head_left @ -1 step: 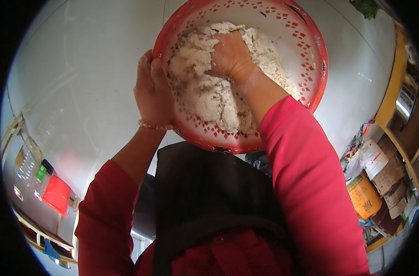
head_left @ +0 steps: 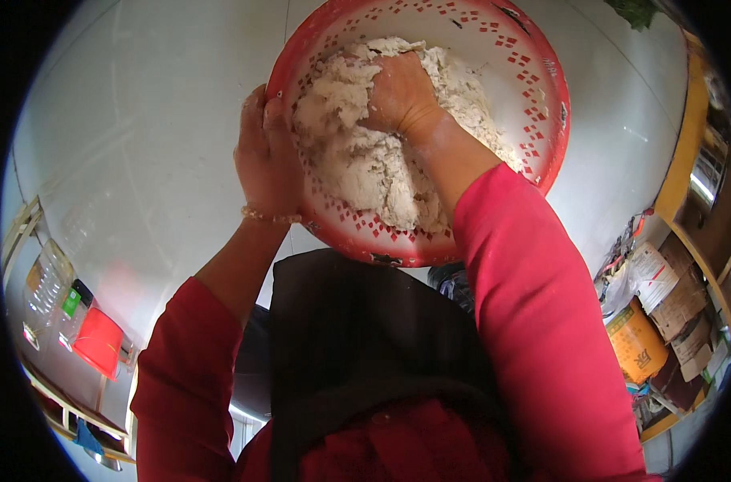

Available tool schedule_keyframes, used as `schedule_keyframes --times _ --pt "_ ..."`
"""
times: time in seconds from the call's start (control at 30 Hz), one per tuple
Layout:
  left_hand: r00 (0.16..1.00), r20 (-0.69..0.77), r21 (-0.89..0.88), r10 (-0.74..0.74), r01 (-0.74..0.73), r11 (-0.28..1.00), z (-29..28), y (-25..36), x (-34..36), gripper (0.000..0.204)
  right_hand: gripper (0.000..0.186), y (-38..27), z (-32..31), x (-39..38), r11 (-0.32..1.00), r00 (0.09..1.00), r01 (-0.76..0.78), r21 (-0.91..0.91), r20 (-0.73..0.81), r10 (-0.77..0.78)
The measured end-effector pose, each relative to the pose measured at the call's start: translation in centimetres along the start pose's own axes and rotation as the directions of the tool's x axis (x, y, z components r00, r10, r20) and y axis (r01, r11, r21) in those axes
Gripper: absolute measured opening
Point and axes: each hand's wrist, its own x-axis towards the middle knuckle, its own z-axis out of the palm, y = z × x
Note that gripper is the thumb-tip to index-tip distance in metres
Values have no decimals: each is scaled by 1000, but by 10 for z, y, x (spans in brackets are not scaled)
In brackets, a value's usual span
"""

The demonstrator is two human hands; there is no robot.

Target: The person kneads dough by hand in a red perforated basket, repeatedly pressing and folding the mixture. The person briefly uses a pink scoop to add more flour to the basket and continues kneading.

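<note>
Hardly anything has moved since the earlier frame. Our left hand [head_left: 271,161] lies against the side of the red-rimmed basin [head_left: 560,104]; our right hand [head_left: 402,92] is sunk in the shaggy dough [head_left: 377,173] inside it. We cannot tell how either grip closes. We'd do well to steady the basin and fold dry crumbs inward.
</note>
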Motion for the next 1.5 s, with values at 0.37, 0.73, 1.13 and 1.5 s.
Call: schedule_keyframes --times 0.37,0.73,1.13,1.5 --pt "982 167 -387 -93 152 910 14 -1 16 40 33 -8 -99 -86 985 951 -139 104 291 104" --pt "979 77 -64 -189 194 979 11 33 7 50 13 -63 -25 -130 620 787 -579 530 164 595" --pt "984 134 -8 -113 115 993 10 10 11 48 27 -37 36 3 396 836 -445 803 214 505" --pt "986 145 -115 83 -66 991 8 -18 14 45 23 -51 60 -35 656 931 -225 720 -39 363"
